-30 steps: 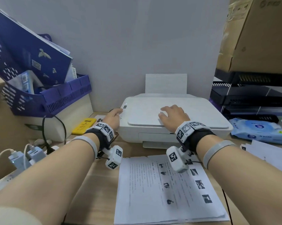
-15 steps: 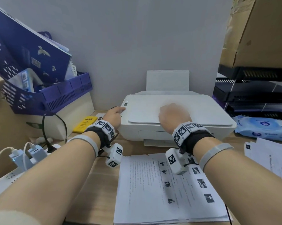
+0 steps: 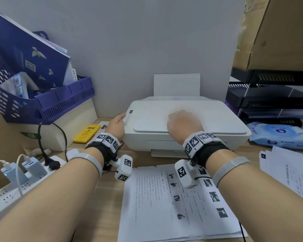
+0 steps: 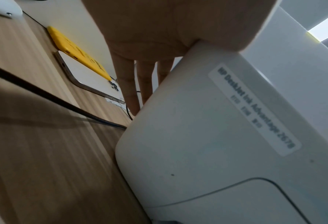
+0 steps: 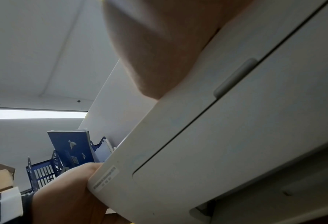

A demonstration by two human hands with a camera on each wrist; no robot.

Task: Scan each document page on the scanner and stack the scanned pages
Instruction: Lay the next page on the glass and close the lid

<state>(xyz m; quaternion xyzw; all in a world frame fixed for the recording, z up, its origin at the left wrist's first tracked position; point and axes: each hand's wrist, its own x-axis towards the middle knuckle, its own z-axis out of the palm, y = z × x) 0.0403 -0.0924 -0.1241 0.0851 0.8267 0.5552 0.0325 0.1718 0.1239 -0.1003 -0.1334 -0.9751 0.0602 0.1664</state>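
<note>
The white scanner point(image 3: 220, 116) stands at the back of the desk with its lid down. My left hand point(image 3: 116, 125) is at its front left corner, thumb on top by the control panel. In the left wrist view its fingers point(image 4: 128, 84) lie straight along the scanner's point(image 4: 216, 136) left side. My right hand point(image 3: 183, 124) rests on the lid near its front edge, blurred, its fingers hidden behind the back of the hand. The right wrist view shows only its heel point(image 5: 159, 53) on the lid point(image 5: 236, 128). One stack of printed pages point(image 3: 157, 206) lies in front of the scanner; another point(image 3: 290, 170) lies at the right.
A blue file basket point(image 3: 47, 105) with folders is at the back left. Below it are a yellow phone point(image 3: 87, 133) and a power strip point(image 3: 16, 187) with cables. Black trays point(image 3: 269, 102), a cardboard box point(image 3: 278, 32) and a wipes pack point(image 3: 279, 135) stand on the right.
My right hand's fingers lay flat and visible on the lid a second ago; now they are drawn in out of sight. The left hand stays at the corner.
</note>
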